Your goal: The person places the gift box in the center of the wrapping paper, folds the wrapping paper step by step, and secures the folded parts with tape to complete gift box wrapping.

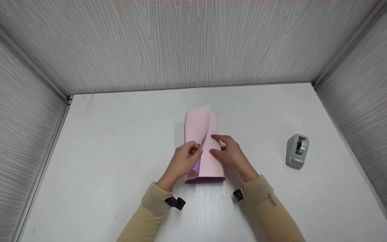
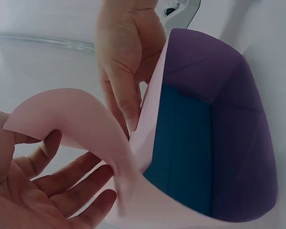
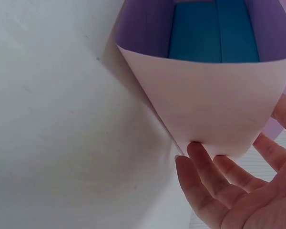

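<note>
A sheet of wrapping paper (image 1: 197,124), pink outside and purple inside, is wrapped around a blue box (image 2: 186,148) in the middle of the table. In the left wrist view the box sits back from the paper's open near end. Between thumb and index finger, my left hand (image 1: 185,159) pinches the edge of the loose top flap, which curls up from the layer below. My right hand (image 1: 230,151) rests along the right side of the wrap; its thumb and index finger touch the top, and other fingertips (image 3: 195,155) touch the side wall.
To the right on the white table (image 1: 113,141) stands a grey tape dispenser (image 1: 292,151) with a roll in it. Wood-grained panels (image 1: 186,43) rise behind the table and at both sides.
</note>
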`<state>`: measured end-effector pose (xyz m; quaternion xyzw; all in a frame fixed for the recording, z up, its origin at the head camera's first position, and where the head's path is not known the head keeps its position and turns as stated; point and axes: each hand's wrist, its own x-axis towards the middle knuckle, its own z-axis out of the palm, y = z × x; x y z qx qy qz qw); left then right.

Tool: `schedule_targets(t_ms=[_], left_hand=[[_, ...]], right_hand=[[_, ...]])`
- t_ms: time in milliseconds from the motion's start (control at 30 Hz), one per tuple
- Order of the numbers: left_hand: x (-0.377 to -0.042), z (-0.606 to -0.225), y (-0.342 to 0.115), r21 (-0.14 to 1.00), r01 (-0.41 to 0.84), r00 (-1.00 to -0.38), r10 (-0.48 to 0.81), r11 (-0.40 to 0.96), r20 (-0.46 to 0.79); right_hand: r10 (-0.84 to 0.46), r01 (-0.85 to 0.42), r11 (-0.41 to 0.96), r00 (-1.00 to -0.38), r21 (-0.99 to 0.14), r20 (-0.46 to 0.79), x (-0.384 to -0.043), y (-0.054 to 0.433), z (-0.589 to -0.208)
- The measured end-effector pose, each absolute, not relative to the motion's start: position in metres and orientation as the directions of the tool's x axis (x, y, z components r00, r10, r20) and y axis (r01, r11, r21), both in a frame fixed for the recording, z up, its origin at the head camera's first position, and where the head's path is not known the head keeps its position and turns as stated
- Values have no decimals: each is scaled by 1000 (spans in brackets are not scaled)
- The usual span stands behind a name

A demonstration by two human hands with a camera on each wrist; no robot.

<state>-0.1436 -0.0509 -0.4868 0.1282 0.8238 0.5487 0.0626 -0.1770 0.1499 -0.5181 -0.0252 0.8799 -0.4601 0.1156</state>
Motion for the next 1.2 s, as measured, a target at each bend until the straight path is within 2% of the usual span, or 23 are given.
schedule_targets(t_ms=[233, 467, 633, 800, 1033, 1200], left_hand=[[-143, -489, -39, 833, 158, -971, 238, 530, 33], [-141, -489, -30, 696, 200, -972, 230, 690, 51], [-140, -489, -26, 631, 236, -967, 242, 739, 78], [-141, -490, -26, 656, 223, -968, 240, 721, 66], [-144, -487, -30, 783, 133, -979, 201, 608, 10], [-143, -487, -29, 790, 119, -980, 201, 601, -5]], right_hand=[[-157, 37, 563, -976, -825, -151, -177, 150, -519], [-121, 18, 591, -987, -807, -110, -173, 150, -520], [-87, -11, 642, -995, -766, -58, -167, 150, -519], [-119, -23, 613, -991, -790, -64, -164, 157, -517], [-132, 44, 570, -981, -820, -144, -164, 161, -516], [-120, 65, 561, -980, -825, -158, -164, 161, -518]])
